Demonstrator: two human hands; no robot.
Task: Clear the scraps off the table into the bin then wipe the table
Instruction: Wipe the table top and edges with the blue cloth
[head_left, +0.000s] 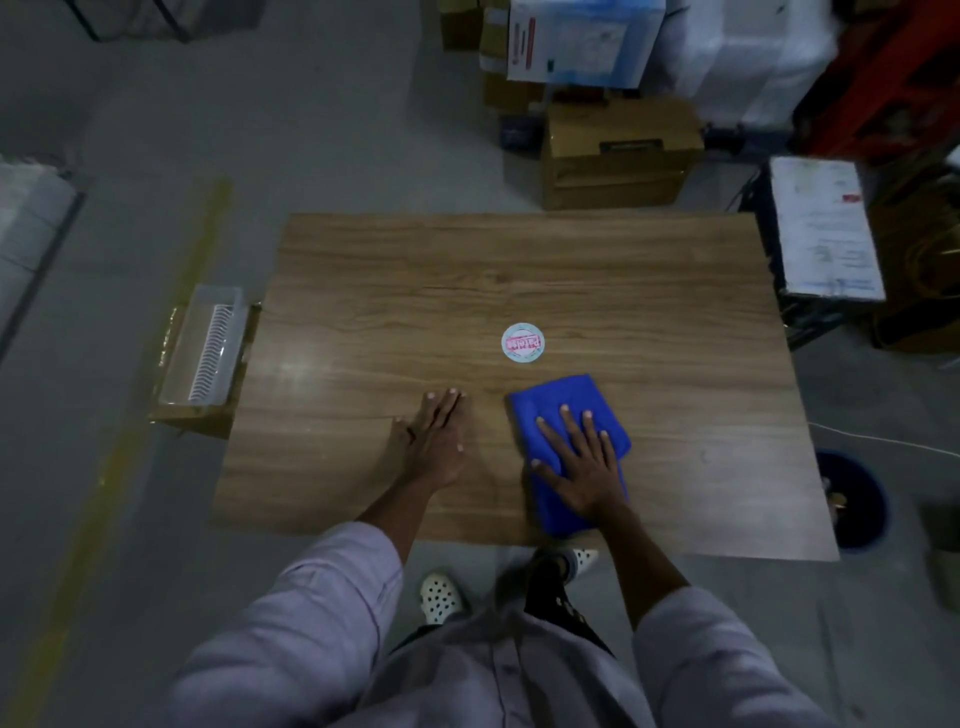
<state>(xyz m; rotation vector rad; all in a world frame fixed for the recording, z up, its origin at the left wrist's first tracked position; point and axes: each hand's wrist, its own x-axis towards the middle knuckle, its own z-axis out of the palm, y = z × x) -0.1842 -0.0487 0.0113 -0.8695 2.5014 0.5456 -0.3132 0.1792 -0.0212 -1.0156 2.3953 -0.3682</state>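
Note:
A folded blue cloth (558, 410) lies on the wooden table (415, 291) near its front edge. My right hand (582, 462) presses flat on the cloth with its fingers spread. To its left, my left hand (436, 441) rests flat on the bare wood with straight fingers. A round white sticker with pink print (522, 343) sits on the table just beyond the cloth. A dark blue bin (860, 499) stands on the floor at the table's right front corner, partly hidden by the tabletop.
A clear plastic tray (205, 345) rests on a cardboard box at the table's left edge. Cardboard boxes (618, 150) are stacked behind the table. A dark crate with papers on top (821, 234) stands at the right. A white cable (883, 439) runs along the floor.

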